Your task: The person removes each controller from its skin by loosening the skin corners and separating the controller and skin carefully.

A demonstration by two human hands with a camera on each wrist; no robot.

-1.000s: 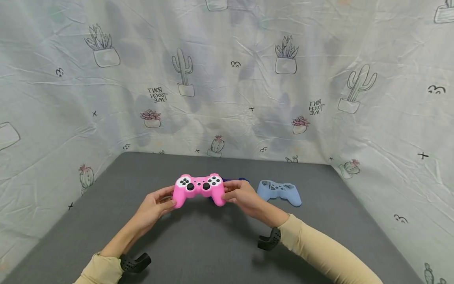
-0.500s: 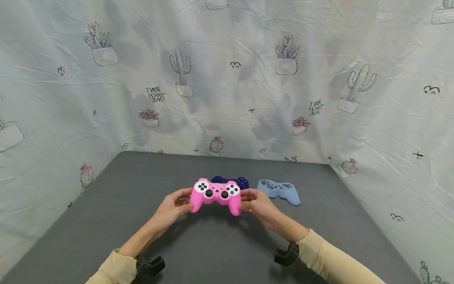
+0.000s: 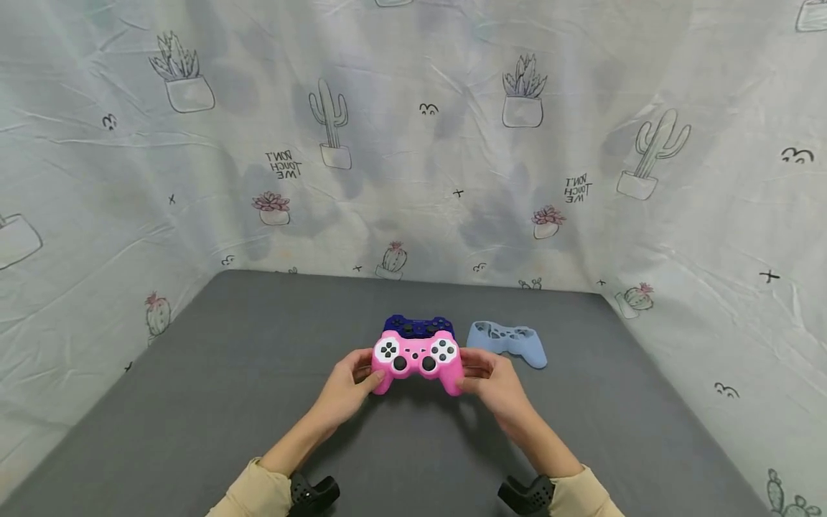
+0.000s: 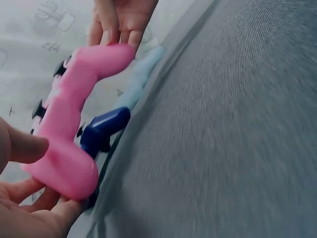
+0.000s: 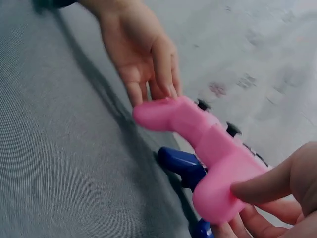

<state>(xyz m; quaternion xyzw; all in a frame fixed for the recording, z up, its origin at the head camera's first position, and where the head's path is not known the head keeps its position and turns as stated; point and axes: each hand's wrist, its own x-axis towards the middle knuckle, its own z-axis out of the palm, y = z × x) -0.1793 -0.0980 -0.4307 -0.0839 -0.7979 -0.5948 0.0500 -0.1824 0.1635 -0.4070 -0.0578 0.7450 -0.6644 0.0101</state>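
I'm watching the left hand [image 3: 345, 391] and right hand [image 3: 497, 388] each pinching one handle of the pink controller [image 3: 416, 352], holding it up over the gray table [image 3: 258, 359], so I'd be keeping that grip light and even, clear of the sticks [image 3: 428, 364], with both sides level. Past it, the dark blue controller [image 3: 416, 328] is peeking over the top, the light blue shell [image 3: 515, 345] is lying to its right, and versus half a second ago the pink one's sitting further right, lining up squarely before the dark blue one.
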